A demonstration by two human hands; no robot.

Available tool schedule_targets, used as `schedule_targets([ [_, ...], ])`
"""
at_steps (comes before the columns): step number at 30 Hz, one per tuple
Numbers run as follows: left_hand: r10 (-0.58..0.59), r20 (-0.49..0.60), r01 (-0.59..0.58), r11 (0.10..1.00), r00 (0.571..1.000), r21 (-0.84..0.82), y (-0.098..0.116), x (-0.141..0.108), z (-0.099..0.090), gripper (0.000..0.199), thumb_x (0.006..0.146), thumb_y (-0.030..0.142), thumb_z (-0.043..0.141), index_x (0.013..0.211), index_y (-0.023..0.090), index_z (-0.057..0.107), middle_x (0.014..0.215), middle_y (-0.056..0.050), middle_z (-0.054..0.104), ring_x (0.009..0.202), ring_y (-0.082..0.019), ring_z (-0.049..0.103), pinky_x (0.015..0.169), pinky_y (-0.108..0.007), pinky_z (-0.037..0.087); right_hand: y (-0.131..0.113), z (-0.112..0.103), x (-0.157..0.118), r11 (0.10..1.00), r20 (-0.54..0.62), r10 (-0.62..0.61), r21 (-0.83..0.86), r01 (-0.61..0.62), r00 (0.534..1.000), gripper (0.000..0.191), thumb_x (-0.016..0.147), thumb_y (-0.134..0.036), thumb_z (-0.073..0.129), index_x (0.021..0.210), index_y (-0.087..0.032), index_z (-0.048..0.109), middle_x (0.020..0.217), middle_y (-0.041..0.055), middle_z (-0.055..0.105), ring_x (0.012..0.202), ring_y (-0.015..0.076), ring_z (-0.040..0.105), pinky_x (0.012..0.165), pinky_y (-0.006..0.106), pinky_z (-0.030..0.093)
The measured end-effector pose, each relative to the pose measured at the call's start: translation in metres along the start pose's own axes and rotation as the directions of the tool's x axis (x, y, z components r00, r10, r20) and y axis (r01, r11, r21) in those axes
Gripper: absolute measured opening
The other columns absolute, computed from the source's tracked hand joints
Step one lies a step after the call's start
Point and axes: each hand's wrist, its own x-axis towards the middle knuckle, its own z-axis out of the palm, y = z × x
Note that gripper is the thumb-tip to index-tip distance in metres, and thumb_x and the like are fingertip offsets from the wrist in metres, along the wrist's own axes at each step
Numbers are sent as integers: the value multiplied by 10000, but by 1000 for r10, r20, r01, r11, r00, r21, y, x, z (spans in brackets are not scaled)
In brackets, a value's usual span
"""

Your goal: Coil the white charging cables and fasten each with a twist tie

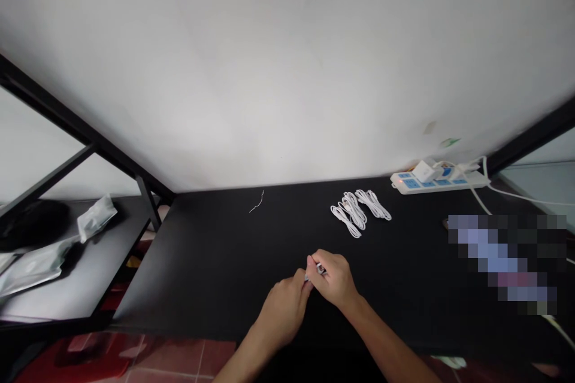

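Both hands meet above the near middle of the black table (215, 263). My right hand (333, 278) is closed, thumb and fingers pinched around a small white cable plug (320, 268) with a metallic end, mostly covered by the fingers. Pressed up against it from the left, my left hand (285, 305) is also closed, with a sliver of white between the fingertips; most of what it grips is hidden. Beyond the hands lie several white cables (354, 210), coiled into bundles side by side.
A thin white tie (257, 203) lies near the wall. At the back right stands a power strip (440, 181) with a white charger (426, 171) and trailing cords. A blurred-out object (503, 263) lies at right. Clear plastic bags (40, 266) rest on the left table.
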Motion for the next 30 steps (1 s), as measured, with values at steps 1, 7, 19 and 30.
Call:
schedule_targets([
  [1, 23, 1, -23, 999, 1000, -42, -1, -1, 0, 313, 1045, 398, 356, 1065, 225, 616, 990, -66, 705, 898, -246, 671, 825, -342, 468, -1, 0, 0, 1000, 5, 13, 1, -13, 1000, 281, 940, -151, 510, 669, -214, 469, 548, -54, 458, 455, 81, 433, 507, 236, 332],
  [7, 96, -164, -120, 983, 982, -142, -9, 4, 3, 172, 994, 325, 480, 948, 187, 572, 899, -37, 647, 805, -180, 583, 752, -286, 433, -9, -1, -2, 984, 110, 146, 86, -156, 983, 210, 971, -206, 490, 763, -210, 515, 601, -37, 530, 501, 95, 514, 528, 223, 375],
  [19, 144, -435, -229, 962, 889, -150, -14, 13, 19, 180, 781, 93, 444, 896, 194, 538, 909, -38, 567, 834, -189, 541, 759, -287, 409, -5, 10, -7, 934, 88, 275, 211, -288, 957, 248, 953, -275, 532, 714, -210, 530, 563, -54, 496, 479, 87, 458, 490, 211, 353],
  [30, 88, -204, -88, 996, 975, 10, -3, 9, 5, 163, 1000, 257, 400, 1003, 229, 560, 862, -25, 679, 784, -203, 646, 732, -291, 421, 0, 9, -11, 914, 78, 338, 211, -347, 938, 339, 928, -269, 548, 625, -217, 405, 515, -78, 387, 453, 73, 363, 457, 210, 303],
])
